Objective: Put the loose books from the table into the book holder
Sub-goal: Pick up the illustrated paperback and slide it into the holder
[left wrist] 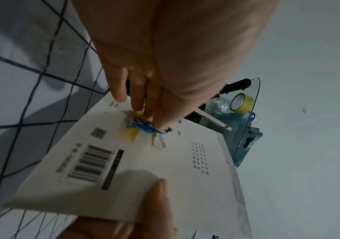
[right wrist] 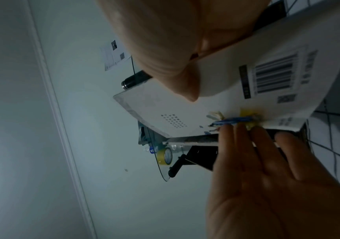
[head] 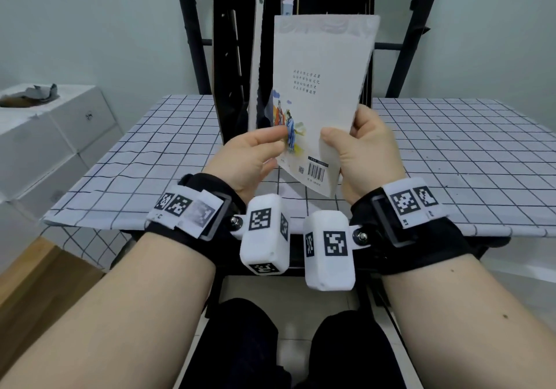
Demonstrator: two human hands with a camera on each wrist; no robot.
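Observation:
A white book (head: 322,73) with a barcode and a small colour picture on its back cover stands upright above the table, right in front of the black book holder (head: 228,57). My right hand (head: 361,148) grips its lower right edge, thumb on the cover and fingers behind. My left hand (head: 249,154) touches the lower left edge by the picture; the right wrist view shows its fingers (right wrist: 246,142) straight against the book (right wrist: 246,105). A thin white book (head: 257,57) and another book (head: 287,5) stand in the holder's slots.
The checked tablecloth (head: 451,148) covers the table on both sides of the holder. White boxes (head: 45,136) are stacked to the left. A black frame (head: 192,27) rises behind the table. A glass shelf with yellow tape (left wrist: 242,101) hangs on the wall.

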